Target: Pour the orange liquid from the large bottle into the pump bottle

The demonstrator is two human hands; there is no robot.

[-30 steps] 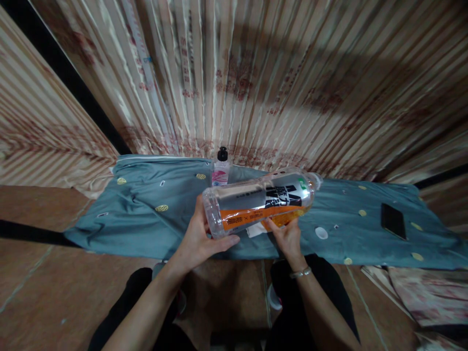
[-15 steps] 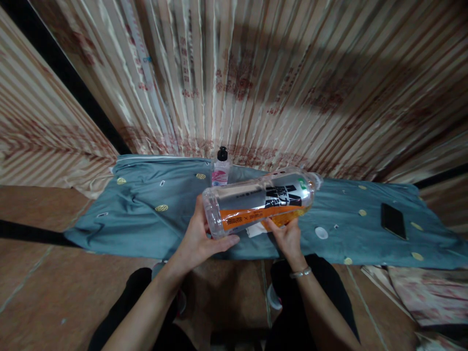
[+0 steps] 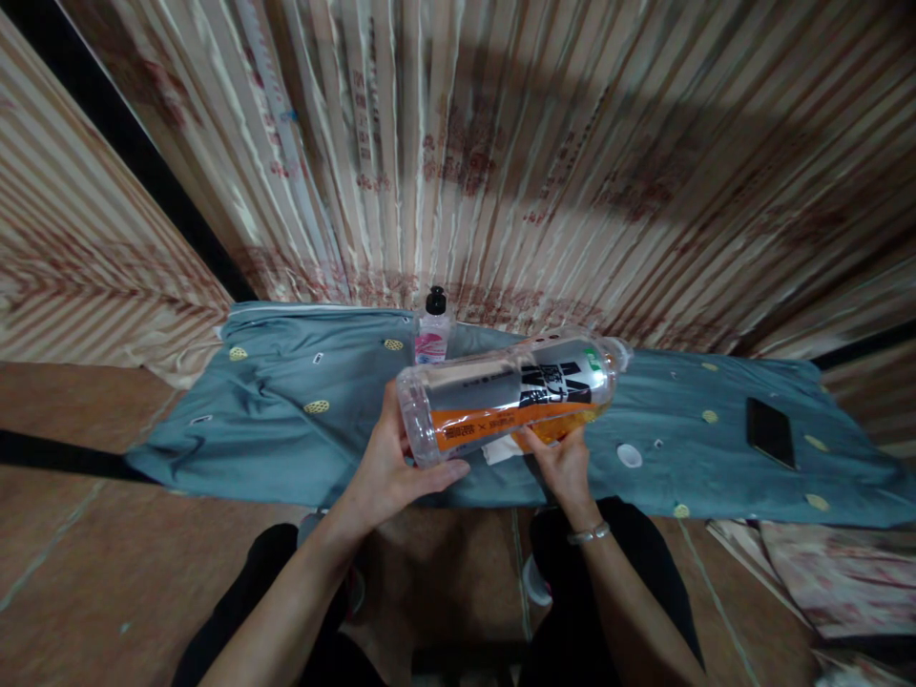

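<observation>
The drink bottle (image 3: 501, 396) is clear glossy plastic with a shiny film label (image 3: 483, 422); the squeeze bottle (image 3: 431, 341), translucent plastic with a smooth cap (image 3: 436, 302); tablecloth (image 3: 286, 448), matt wrinkled fabric; curtain (image 3: 458, 172), pleated fabric, faintly sheeny; bracelet (image 3: 589, 534), shiny metal; floor tiles (image 3: 64, 534), matt.

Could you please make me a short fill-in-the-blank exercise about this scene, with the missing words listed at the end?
1. The left hand holds the large bottle near its ____ end, opposite the neck.
2. The cap of the small bottle standing behind it is ____.
3. The broad stripe along the large bottle's label is ____.
4. The bracelet is worn on the person's own ____ side.

Missing words: base; black; orange; right.
</observation>
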